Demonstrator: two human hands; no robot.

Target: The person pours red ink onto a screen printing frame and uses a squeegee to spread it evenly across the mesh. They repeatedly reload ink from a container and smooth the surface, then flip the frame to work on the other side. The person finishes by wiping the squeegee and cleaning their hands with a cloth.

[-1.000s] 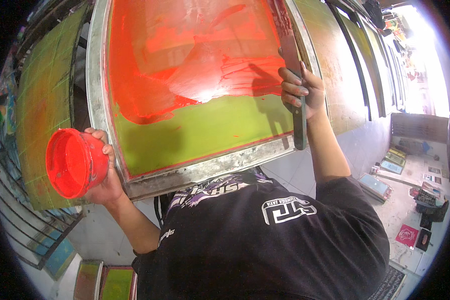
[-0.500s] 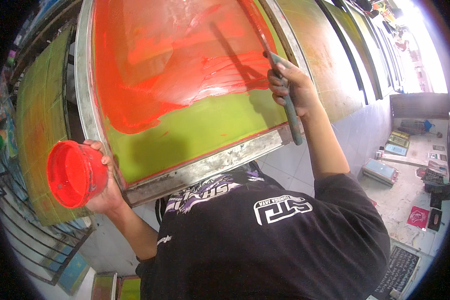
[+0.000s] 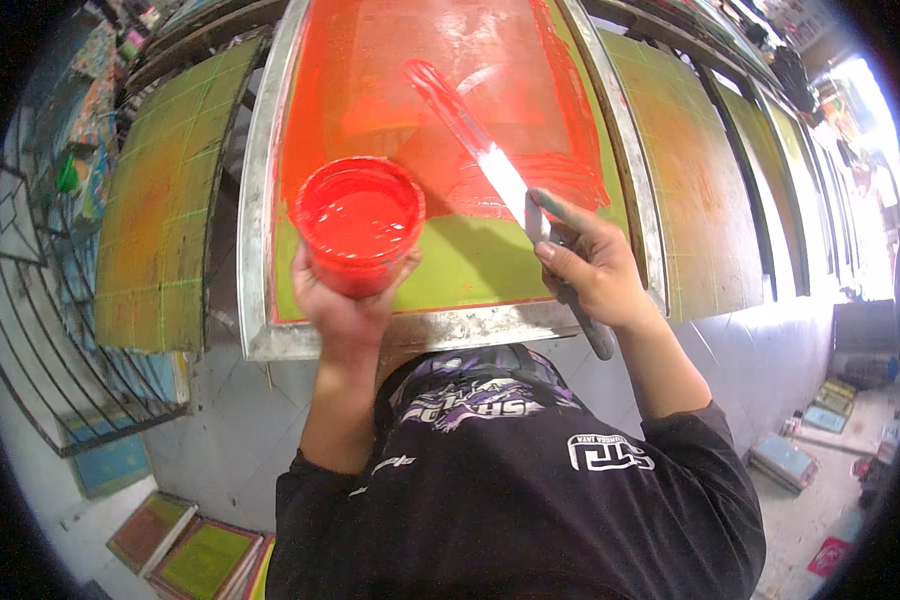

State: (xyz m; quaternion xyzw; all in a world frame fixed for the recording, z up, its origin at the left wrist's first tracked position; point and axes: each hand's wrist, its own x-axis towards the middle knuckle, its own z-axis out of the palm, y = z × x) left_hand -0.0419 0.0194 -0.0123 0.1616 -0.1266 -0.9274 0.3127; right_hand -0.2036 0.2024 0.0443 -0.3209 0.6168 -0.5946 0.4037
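Red ink (image 3: 335, 128) on framed green screen (image 3: 440, 291)

My left grip (image 3: 340, 312) is cupping from below, thumb and fingers spreading to either side above a nearly upright forearm (image 3: 345, 400), while my right grip (image 3: 600, 268) is clasping, index finger (image 3: 568, 214) and thumb pointing up and leftward, its bare forearm (image 3: 668, 368) slanting in from lower right.

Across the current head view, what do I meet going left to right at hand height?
Yellow-green panel, red tub in the left hand, long-bladed spatula in the right hand, second yellow-green panel.
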